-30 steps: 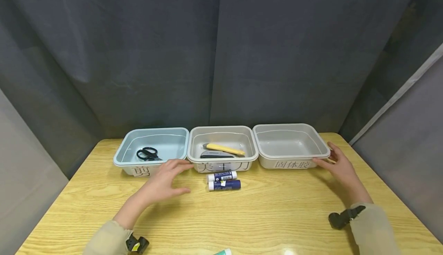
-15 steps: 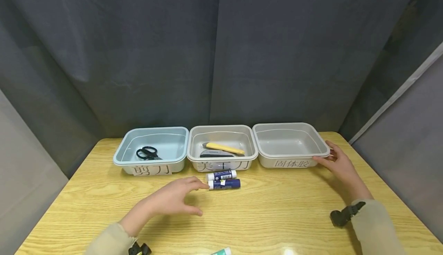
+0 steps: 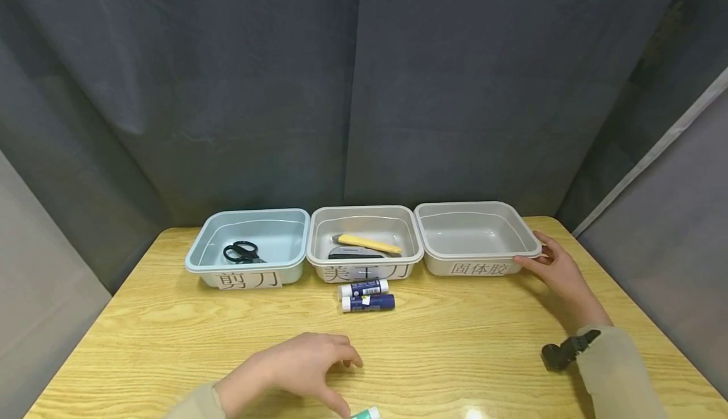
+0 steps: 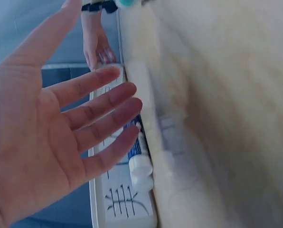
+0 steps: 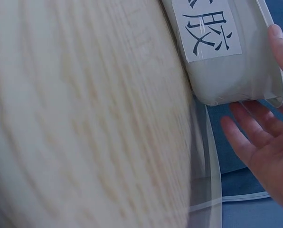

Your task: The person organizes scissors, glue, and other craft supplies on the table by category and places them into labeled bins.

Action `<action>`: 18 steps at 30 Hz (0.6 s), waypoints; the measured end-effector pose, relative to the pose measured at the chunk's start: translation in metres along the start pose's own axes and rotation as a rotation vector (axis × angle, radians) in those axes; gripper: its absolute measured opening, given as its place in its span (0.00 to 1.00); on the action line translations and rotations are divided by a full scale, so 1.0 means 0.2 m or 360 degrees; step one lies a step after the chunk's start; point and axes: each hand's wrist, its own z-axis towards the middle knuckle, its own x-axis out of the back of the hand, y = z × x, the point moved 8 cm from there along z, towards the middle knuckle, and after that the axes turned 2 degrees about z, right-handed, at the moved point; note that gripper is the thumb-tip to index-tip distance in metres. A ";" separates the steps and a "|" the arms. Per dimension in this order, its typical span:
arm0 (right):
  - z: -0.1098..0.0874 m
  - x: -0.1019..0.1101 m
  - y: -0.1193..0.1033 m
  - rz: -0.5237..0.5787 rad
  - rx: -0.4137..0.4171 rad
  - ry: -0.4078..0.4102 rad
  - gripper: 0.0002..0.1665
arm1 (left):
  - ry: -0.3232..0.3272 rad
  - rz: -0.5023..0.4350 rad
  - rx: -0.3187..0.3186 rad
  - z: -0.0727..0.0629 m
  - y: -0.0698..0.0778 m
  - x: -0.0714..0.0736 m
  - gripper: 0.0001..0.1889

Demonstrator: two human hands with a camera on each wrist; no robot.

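My left hand [image 3: 307, 365] hovers palm down over the front of the table, fingers spread and slightly bent, holding nothing. Its thumb tip is close to a green glue stick [image 3: 366, 414], cut off by the lower edge of the head view; whether they touch I cannot tell. At the far right, my right hand [image 3: 560, 273] holds the front corner of the right grey plastic bin [image 3: 439, 266], thumb at the rim [image 5: 268, 14] and fingers against the side wall. Two blue-and-white glue sticks, a rear one [image 3: 364, 289] and a front one [image 3: 368, 303], lie before the middle bin.
The light blue bin [image 3: 206, 279] at left contains black-handled scissors [image 3: 243, 252]. In the middle grey bin [image 3: 316, 272] are a yellow utility knife [image 3: 366, 242] and a grey one [image 3: 355, 253]. All three bins carry labels. A dark curtain [image 3: 273, 90] hangs behind the wooden table [image 3: 455, 356].
From beside the left bin, my left hand has come back toward the table's front, past the blue glue sticks to the green one. My right hand stays at the right bin's corner.
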 end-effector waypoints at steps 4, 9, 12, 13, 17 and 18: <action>0.00 0.00 0.00 -0.0030 -0.0006 -0.0006 0.51 | -0.0032 0.0033 -0.0053 0.00 0.04 -0.03 0.21; -0.01 0.00 -0.01 -0.0007 -0.0010 -0.0017 0.51 | -0.0105 0.0022 -0.0077 0.01 0.08 -0.08 0.15; -0.01 0.00 -0.01 0.0022 -0.0006 -0.0018 0.51 | -0.0172 0.0027 -0.0084 0.01 0.10 -0.10 0.12; -0.01 0.00 0.00 0.0025 -0.0005 -0.0017 0.51 | -0.0192 0.0030 -0.0087 0.01 0.10 -0.11 0.11; 0.00 0.00 0.00 0.0020 -0.0003 -0.0003 0.51 | -0.0266 -0.0019 -0.0070 0.02 0.10 -0.14 0.09; 0.00 0.00 0.00 0.0022 0.0000 0.0001 0.51 | -0.0288 -0.0051 -0.0061 0.02 0.09 -0.14 0.09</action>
